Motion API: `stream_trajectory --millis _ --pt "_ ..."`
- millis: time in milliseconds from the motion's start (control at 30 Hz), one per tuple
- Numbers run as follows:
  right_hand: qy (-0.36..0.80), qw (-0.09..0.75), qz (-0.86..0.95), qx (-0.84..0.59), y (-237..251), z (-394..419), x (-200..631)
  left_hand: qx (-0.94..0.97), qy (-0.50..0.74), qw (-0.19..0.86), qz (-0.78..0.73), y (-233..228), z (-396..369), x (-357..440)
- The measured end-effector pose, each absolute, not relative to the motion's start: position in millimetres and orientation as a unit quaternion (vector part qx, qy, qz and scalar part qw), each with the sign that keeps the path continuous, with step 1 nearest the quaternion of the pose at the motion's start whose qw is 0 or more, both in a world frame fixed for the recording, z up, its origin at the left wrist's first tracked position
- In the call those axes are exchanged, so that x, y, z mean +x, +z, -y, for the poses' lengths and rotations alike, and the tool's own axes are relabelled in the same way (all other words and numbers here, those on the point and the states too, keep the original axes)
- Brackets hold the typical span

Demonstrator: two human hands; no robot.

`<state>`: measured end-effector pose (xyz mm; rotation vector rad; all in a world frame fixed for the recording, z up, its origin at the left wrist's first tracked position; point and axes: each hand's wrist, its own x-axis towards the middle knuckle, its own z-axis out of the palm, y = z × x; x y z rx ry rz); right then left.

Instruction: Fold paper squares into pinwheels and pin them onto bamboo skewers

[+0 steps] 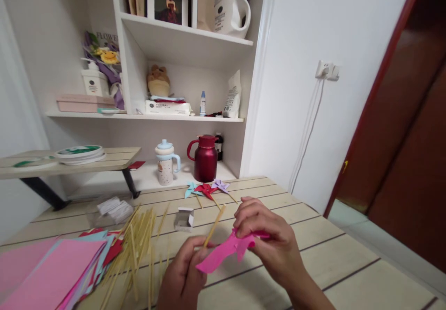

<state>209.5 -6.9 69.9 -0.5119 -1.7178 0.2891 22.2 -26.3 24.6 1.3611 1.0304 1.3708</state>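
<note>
The pink paper (226, 250) is folded into curling pinwheel blades, one long flap drooping down to the left, and it hangs in the air above the desk (348, 263), pinched at its right end. The stick (213, 226) is thin, pale yellow wood, tilted up to the right, its lower end against the paper.

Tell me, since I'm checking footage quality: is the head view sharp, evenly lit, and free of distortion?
Head view: soft, even indoor light, no harsh glare; left hand and right hand on the pink paper look slightly motion-blurred; the shelf and the door frame lean, showing wide-angle distortion.
</note>
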Motion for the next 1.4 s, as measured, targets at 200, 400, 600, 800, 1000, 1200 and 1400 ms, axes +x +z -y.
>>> stream_trajectory --millis 200,400,600,800,1000,1200,1400 --pt "0.276 0.566 0.737 -0.244 60 -10 211 0.495 0.547 0.527 -0.421 32 19 18" --pt "0.267 0.611 0.717 -0.206 61 -9 213 0.478 0.526 0.577 -0.401 25 14 16" --pt "0.27 0.61 0.717 -0.202 62 -8 216 0.514 0.515 0.558 -0.399 23 18 20" --pt "0.294 0.639 0.685 -0.19 59 -11 216 0.547 0.501 0.519 -0.424 24 25 20" --pt "0.327 0.65 0.661 -0.183 57 -12 214 0.57 0.501 0.493 -0.426 29 27 20" --pt "0.337 0.649 0.654 -0.192 55 -12 211 0.583 0.51 0.472 -0.42 37 32 23" --pt "0.351 0.655 0.643 -0.186 56 -11 210 0.59 0.504 0.463 -0.429 36 32 21"
